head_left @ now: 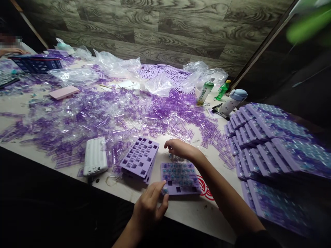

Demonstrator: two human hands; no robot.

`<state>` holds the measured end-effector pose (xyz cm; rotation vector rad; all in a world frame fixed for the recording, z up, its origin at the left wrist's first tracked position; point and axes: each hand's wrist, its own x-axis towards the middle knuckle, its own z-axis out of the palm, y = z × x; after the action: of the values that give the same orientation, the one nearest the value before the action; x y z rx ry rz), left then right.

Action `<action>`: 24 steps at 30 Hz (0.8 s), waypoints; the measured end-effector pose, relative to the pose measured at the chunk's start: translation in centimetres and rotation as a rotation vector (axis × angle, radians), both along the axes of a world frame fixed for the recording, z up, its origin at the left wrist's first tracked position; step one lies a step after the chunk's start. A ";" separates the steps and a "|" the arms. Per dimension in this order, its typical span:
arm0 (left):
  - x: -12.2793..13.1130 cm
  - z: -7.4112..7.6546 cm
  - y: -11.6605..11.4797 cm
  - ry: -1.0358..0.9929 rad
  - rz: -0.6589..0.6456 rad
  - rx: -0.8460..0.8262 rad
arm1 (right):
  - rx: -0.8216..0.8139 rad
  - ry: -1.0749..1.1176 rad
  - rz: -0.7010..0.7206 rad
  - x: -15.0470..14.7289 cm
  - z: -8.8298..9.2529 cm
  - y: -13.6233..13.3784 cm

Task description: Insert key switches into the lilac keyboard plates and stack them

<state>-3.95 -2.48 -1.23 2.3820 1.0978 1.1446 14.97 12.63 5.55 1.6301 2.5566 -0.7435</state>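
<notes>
Head view: the left hand (150,201), thumb and forefinger parted, touches the near-left corner of the lilac keyboard plate (186,191) on the table (207,215), apparently steadying it; the curled right hand's (181,148) hold is hidden.

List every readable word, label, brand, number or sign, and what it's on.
None legible.
Red print on the table, beside the right arm: too blurred to read.
Label on the left green bottle: has lettering, too small.
Marks on the blue-lidded flask: too small to tell if text.
</notes>
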 end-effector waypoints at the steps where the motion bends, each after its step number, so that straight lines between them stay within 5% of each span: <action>1: 0.0 0.0 0.0 0.000 0.003 0.002 | 0.002 0.003 -0.002 0.0 -0.2 0.1; 13: 0.2 0.2 0.0 -0.001 0.022 0.023 | -0.007 0.041 -0.031 -0.4 0.8 0.4; 24: 0.8 -1.3 -0.2 -0.101 0.083 0.055 | 0.129 0.107 -0.050 -1.7 -0.1 4.3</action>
<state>-3.12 -2.72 -2.54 2.3101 1.1558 1.3244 13.29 16.93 5.43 1.7425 2.6992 -0.7015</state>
